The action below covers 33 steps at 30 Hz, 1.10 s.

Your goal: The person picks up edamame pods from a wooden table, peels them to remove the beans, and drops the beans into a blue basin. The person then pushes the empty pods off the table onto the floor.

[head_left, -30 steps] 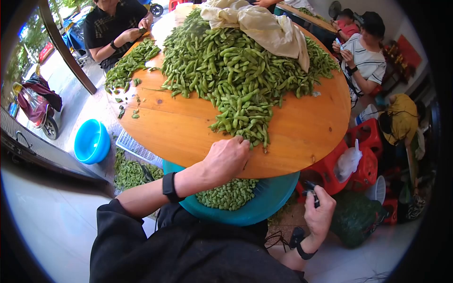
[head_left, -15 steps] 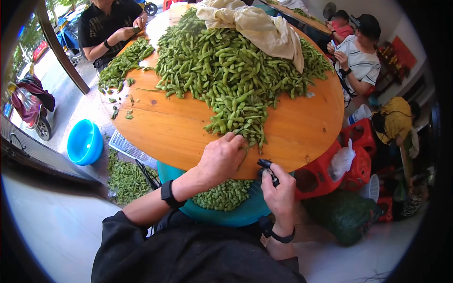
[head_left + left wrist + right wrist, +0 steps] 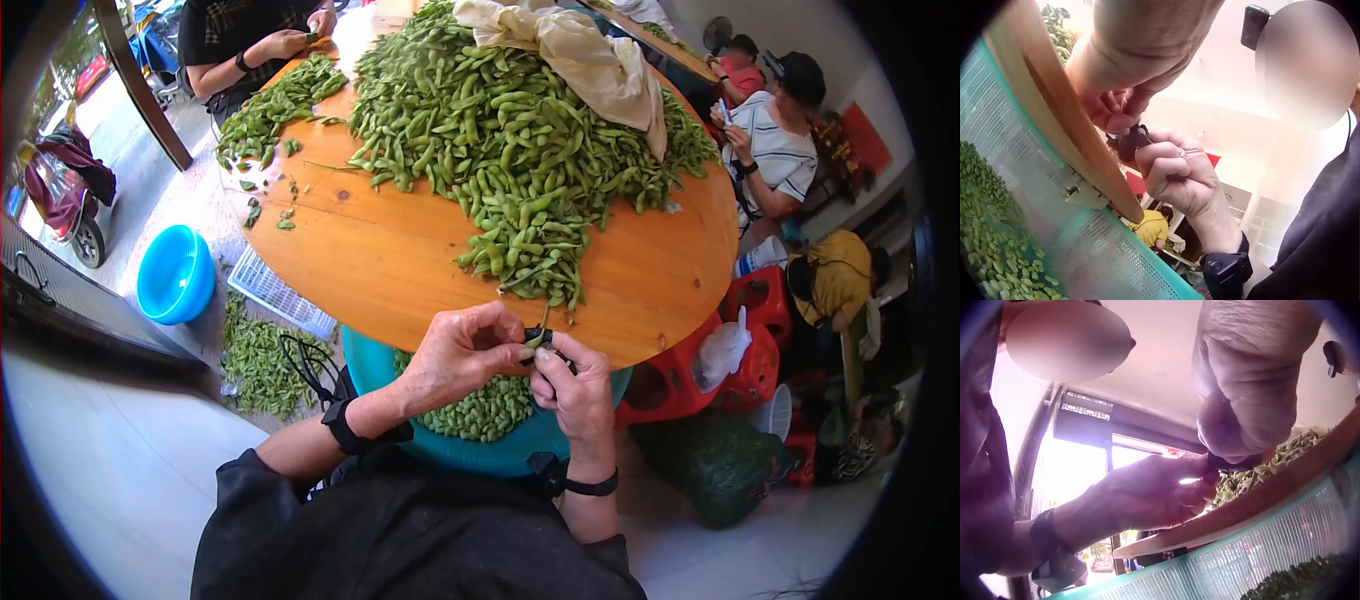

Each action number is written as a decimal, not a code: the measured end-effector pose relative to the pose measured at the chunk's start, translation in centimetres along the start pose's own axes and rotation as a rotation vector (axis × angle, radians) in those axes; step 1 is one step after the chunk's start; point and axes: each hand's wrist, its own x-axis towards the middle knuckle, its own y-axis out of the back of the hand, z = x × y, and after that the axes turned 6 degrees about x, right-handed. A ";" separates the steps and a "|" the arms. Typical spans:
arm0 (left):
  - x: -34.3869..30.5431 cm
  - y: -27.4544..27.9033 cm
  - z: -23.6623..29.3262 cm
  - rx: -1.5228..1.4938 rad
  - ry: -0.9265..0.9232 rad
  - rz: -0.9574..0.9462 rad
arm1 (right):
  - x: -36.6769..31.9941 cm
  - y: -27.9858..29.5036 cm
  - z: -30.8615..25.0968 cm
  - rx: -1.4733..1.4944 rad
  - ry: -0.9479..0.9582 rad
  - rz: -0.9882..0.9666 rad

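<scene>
Over the table's near edge my two hands meet in the head view. My left hand (image 3: 455,352) pinches a green soybean pod (image 3: 541,334) between thumb and forefinger. My right hand (image 3: 582,392) grips a small black tool (image 3: 1132,142), held right at the pod; its exact kind is hidden by the fingers. A large heap of soybean pods (image 3: 490,130) covers the wooden table (image 3: 370,245), with a strip of pods reaching toward my hands. Below the edge, shelled green beans (image 3: 485,412) lie in a teal mesh basket (image 3: 1141,253).
A cream cloth (image 3: 570,55) drapes over the heap. On the floor at left are a blue basin (image 3: 175,275), a white crate (image 3: 280,295) and spread pods (image 3: 262,355). Red stools (image 3: 755,355) and a dark green sack (image 3: 710,465) stand at right. Other people sit around the table.
My right hand has come in from the lower right with the black tool to meet my left hand. My left hand has drawn a pod back from the heap's near tip.
</scene>
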 end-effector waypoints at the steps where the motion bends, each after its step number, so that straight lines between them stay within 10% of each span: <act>1: -0.1 -0.3 0.1 -0.008 -0.029 0.018 | -0.3 0.1 -0.3 -0.006 0.008 -0.020; 9: -0.4 -0.5 -0.1 0.413 -0.196 0.051 | -1.5 1.3 -0.2 0.001 0.017 -0.080; 14: -0.5 -0.2 -1.2 -0.626 0.128 -0.273 | -1.6 1.8 -0.5 0.201 -0.015 -0.206; 18: -0.7 -1.0 -1.6 -0.769 0.162 -0.308 | -1.9 2.0 -0.6 0.243 -0.022 -0.223; 25: -1.7 -0.4 0.0 0.428 -0.158 -0.117 | -2.9 0.3 0.3 -0.413 0.204 -0.039; 27: -1.4 -0.3 -1.0 0.626 -0.519 -0.019 | -3.0 0.1 0.8 -0.728 0.402 0.040; 33: -1.7 -0.8 -1.6 0.477 -0.246 -0.018 | -3.2 -2.4 2.2 -1.002 0.673 0.198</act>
